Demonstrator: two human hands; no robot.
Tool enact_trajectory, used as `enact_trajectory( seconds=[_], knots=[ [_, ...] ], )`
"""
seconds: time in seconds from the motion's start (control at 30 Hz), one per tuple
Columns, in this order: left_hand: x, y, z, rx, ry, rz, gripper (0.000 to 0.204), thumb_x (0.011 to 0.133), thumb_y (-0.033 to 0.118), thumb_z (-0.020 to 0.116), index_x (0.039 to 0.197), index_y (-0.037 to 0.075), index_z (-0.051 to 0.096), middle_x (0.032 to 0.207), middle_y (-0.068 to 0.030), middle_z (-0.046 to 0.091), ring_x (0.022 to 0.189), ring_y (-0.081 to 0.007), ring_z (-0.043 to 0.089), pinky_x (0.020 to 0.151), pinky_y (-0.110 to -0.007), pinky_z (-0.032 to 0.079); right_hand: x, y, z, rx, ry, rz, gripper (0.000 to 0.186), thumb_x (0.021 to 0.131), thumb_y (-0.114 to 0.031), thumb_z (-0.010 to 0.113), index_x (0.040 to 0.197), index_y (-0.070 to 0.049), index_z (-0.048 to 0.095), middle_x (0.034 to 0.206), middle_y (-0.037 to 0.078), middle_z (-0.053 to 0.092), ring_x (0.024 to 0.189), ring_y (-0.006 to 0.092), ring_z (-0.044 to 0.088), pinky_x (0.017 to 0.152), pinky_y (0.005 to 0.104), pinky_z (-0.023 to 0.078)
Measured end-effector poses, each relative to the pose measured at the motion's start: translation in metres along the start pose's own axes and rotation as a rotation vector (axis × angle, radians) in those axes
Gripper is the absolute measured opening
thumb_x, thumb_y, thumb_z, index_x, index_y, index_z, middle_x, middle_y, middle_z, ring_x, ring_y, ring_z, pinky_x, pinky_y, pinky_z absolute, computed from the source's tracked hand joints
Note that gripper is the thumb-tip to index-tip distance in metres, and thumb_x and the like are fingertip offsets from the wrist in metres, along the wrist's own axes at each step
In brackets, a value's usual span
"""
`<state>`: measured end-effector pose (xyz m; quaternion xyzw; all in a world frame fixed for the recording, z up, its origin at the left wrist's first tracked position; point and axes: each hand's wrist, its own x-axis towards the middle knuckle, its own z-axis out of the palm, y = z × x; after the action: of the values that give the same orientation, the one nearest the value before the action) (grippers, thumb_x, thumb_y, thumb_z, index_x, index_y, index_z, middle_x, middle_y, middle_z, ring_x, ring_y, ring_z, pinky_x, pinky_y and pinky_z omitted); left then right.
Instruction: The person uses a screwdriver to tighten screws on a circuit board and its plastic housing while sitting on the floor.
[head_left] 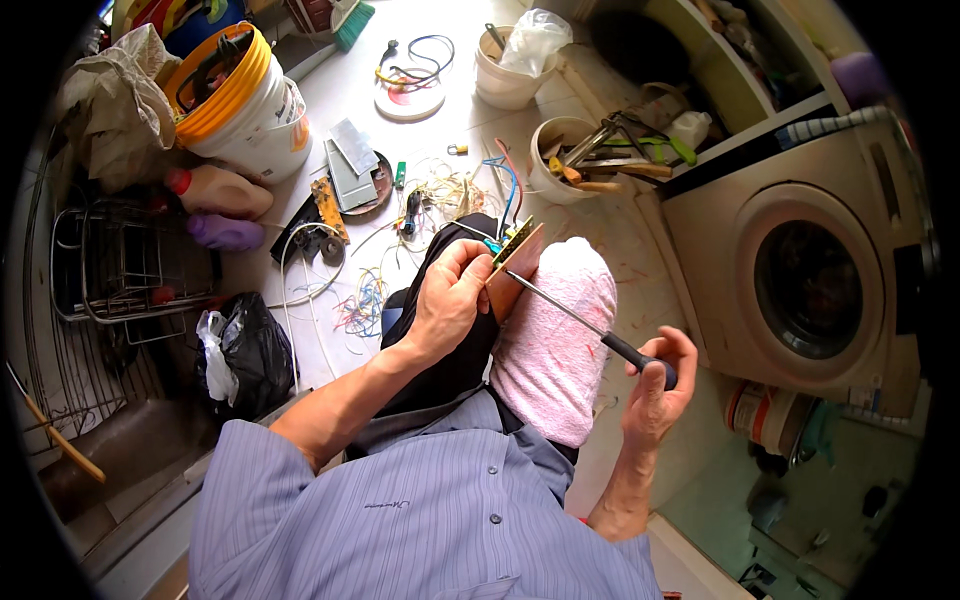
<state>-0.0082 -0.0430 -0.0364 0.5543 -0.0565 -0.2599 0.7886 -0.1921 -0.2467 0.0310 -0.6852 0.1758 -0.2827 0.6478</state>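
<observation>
My left hand [450, 300] pinches the edge of a small circuit board [525, 253] above my knees. Blue and red wires [515, 185] stick up behind the board. In my right hand [657, 400] is a long screwdriver [628, 350], gripped by its black handle. Its metal shaft slants up to the left, and the tip is at the board's lower edge near my left fingers; whether it touches cannot be made out. A pink towel [555, 350] covers my right knee, under the shaft.
Loose wires [450, 190], a grey metal case [350, 165] and a tape roll [410, 102] lie on the floor ahead. A tool bucket [555, 185] stands beyond my right knee. The washing machine [740, 260] is at right, a wire rack [120, 260] at left.
</observation>
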Motion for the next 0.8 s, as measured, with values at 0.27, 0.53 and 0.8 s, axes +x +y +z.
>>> enact_trajectory(
  seconds=[0.27, 0.53, 0.8],
  knots=[
    [0.001, 0.004, -0.002, -0.127, 0.008, -0.092, 0.020, 0.102, 0.021, 0.064, 0.107, 0.002, 0.062, 0.078, 0.0014, 0.058, 0.058, -0.0061, 0.053, 0.054, -0.025, 0.048, 0.005, -0.007, 0.009, -0.028, -0.007, -0.090, 0.045, 0.093, -0.012, 0.067, 0.133, -0.003, 0.048, 0.092, 0.003, 0.053, 0.085, 0.0088, 0.050, 0.071, 0.0237, 0.041],
    [-0.003, 0.010, 0.002, -0.090, 0.073, -0.103, 0.020, 0.100, 0.020, 0.066, 0.105, 0.001, 0.064, 0.077, 0.0010, 0.060, 0.058, -0.0066, 0.056, 0.054, -0.024, 0.048, 0.011, -0.002, -0.002, -0.055, 0.099, 0.182, 0.027, 0.100, -0.011, 0.056, 0.124, -0.001, 0.056, 0.082, 0.001, 0.054, 0.071, 0.0073, 0.050, 0.059, 0.0228, 0.039],
    [-0.001, 0.019, -0.002, -0.037, 0.114, -0.092, 0.019, 0.095, 0.015, 0.071, 0.104, -0.002, 0.070, 0.080, -0.0022, 0.067, 0.065, -0.0075, 0.061, 0.056, -0.022, 0.048, 0.022, -0.011, 0.000, -0.083, -0.029, -0.048, 0.036, 0.093, -0.015, 0.071, 0.124, -0.002, 0.058, 0.092, 0.004, 0.055, 0.076, 0.0102, 0.051, 0.068, 0.0232, 0.045]
  ],
)
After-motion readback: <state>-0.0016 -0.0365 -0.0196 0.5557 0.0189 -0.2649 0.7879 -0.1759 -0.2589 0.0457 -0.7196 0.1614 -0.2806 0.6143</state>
